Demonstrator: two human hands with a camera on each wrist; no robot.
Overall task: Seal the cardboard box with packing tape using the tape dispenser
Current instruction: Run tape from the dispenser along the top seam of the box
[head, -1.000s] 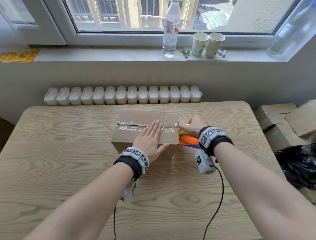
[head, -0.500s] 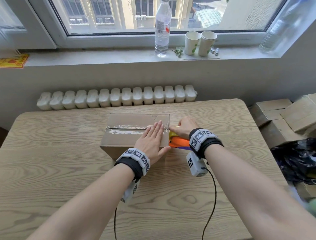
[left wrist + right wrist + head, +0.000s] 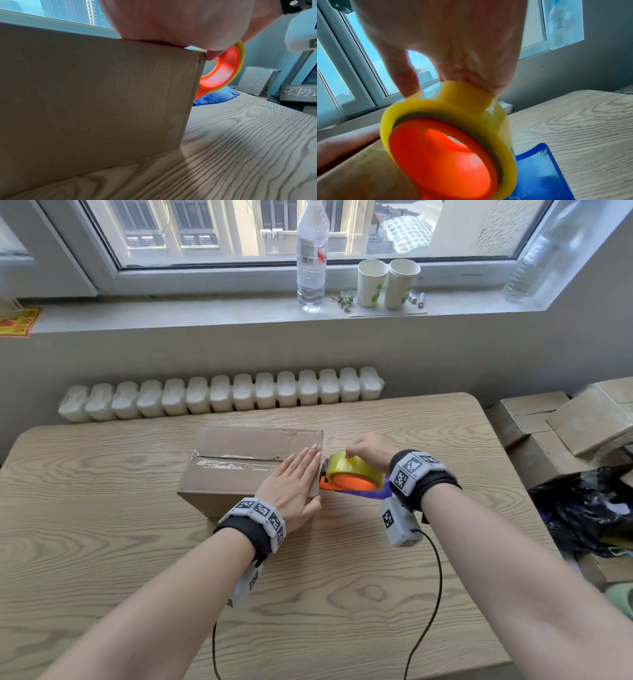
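Observation:
A closed cardboard box (image 3: pixel 239 460) with a strip of clear tape along its top seam sits mid-table. My left hand (image 3: pixel 294 481) lies flat with straight fingers on the box's right top end (image 3: pixel 102 88), pressing it. Just right of the box, my right hand (image 3: pixel 368 448) grips the tape dispenser (image 3: pixel 354 479) from above: an orange hub, a yellowish tape roll (image 3: pixel 453 108) and a blue-purple blade guard (image 3: pixel 539 169). Its orange nose touches the box's right side. The dispenser (image 3: pixel 223 70) shows behind the box corner in the left wrist view.
The wooden table (image 3: pixel 342 594) ends at a radiator (image 3: pixel 222 395) under the windowsill, which holds a water bottle (image 3: pixel 311 258) and two paper cups (image 3: pixel 387 282). Stacked cardboard boxes (image 3: pixel 565 419) and a dark plastic bag (image 3: pixel 589 508) stand to the right. Cables hang from both wrists.
My right hand has lifted and tipped the dispenser, so the yellowish roll now shows beside the box's right end. The left hand stays flat on the box.

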